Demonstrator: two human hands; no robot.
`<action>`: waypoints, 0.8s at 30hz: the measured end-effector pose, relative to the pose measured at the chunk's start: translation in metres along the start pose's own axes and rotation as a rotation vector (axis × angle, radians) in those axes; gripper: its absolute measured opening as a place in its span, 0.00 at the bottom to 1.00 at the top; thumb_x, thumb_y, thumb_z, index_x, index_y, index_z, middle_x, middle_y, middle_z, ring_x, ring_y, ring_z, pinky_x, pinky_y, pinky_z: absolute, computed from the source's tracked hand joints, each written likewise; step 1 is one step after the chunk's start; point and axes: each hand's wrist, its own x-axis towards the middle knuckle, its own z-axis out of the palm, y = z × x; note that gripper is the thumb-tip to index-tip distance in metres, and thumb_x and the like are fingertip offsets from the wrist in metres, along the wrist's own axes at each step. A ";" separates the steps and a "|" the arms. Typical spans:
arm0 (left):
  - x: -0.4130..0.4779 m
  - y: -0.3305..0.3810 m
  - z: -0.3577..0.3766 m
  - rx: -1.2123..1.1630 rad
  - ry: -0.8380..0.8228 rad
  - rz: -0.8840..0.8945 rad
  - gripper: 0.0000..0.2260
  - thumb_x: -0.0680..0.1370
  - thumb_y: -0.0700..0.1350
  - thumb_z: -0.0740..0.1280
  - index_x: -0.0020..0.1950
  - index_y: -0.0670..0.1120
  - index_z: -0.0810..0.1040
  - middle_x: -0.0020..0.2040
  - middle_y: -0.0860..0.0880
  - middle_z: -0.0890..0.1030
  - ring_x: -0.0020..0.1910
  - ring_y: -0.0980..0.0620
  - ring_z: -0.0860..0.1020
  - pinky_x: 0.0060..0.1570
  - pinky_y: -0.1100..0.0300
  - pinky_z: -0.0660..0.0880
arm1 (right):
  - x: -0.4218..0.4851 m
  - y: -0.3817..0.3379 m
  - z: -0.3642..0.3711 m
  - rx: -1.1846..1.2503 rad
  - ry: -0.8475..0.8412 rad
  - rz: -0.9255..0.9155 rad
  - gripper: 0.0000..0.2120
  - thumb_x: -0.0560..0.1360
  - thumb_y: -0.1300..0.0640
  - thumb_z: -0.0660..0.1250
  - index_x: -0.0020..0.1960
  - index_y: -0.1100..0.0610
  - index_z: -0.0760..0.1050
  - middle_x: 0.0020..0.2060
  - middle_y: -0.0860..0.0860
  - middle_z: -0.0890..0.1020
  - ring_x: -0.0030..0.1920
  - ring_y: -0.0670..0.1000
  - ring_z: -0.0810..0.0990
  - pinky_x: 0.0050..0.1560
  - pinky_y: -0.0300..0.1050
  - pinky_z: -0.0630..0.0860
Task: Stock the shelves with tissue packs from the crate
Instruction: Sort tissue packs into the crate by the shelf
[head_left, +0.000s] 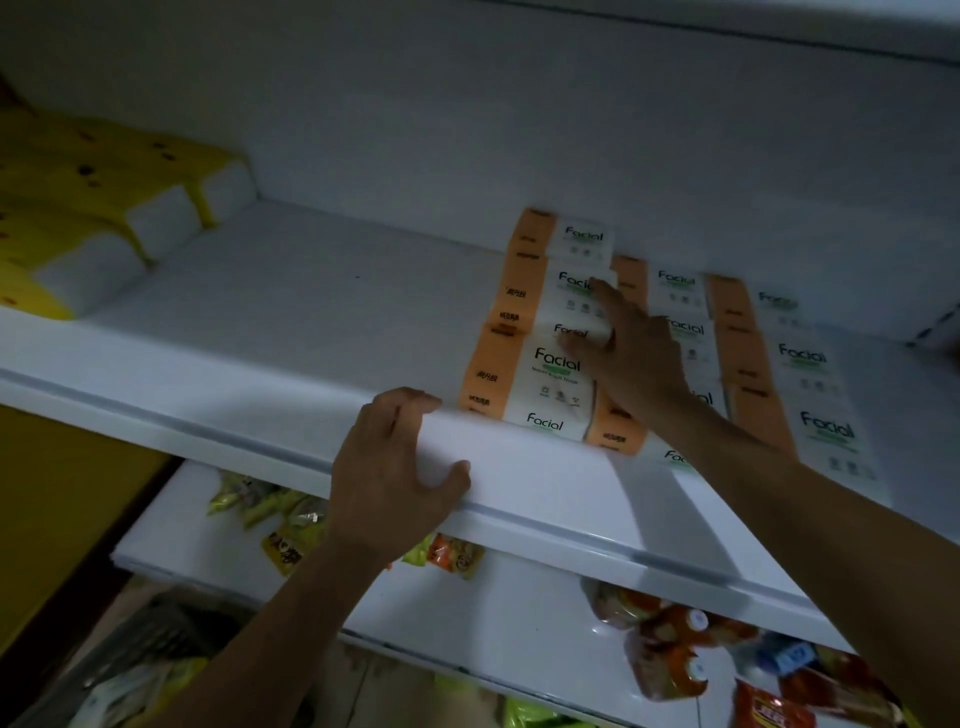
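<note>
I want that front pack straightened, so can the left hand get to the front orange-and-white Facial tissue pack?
Probably yes: the left hand grips the white shelf edge beside the front orange-and-white tissue pack, with bare shelf between; the right hand lies on packs further back.

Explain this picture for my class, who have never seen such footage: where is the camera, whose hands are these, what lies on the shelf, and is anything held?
There is no machine here. One wide-angle camera sits on a person's head and looks forward and down, so you see that person's own two arms. On the white shelf lie rows of orange-and-white tissue packs marked "Facial"; yellow packs lie at the far left. The right hand reaches in with its fingers spread, touching the packs without gripping any. The left hand grips the shelf's front edge. Neither hand carries a pack. On the lower shelf lie bagged snacks.
</note>
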 end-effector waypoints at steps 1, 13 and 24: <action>0.000 0.001 0.000 0.000 -0.001 -0.001 0.28 0.66 0.60 0.61 0.57 0.42 0.75 0.55 0.44 0.77 0.54 0.52 0.70 0.52 0.60 0.68 | 0.002 -0.001 0.000 -0.049 0.010 -0.007 0.31 0.74 0.41 0.63 0.74 0.46 0.57 0.64 0.53 0.74 0.62 0.60 0.70 0.62 0.60 0.67; -0.008 -0.005 -0.007 -0.129 0.043 0.039 0.24 0.68 0.55 0.64 0.59 0.43 0.71 0.61 0.39 0.73 0.60 0.44 0.71 0.58 0.62 0.67 | -0.011 -0.026 -0.006 -0.006 0.277 -0.188 0.30 0.73 0.50 0.66 0.73 0.55 0.62 0.67 0.56 0.68 0.67 0.58 0.65 0.65 0.51 0.61; -0.155 -0.123 -0.131 0.084 0.204 -0.608 0.18 0.75 0.47 0.67 0.62 0.42 0.71 0.67 0.40 0.65 0.62 0.42 0.66 0.55 0.49 0.71 | -0.076 -0.201 0.076 0.269 -0.058 -0.639 0.24 0.72 0.60 0.63 0.67 0.63 0.68 0.61 0.60 0.74 0.62 0.59 0.71 0.60 0.44 0.65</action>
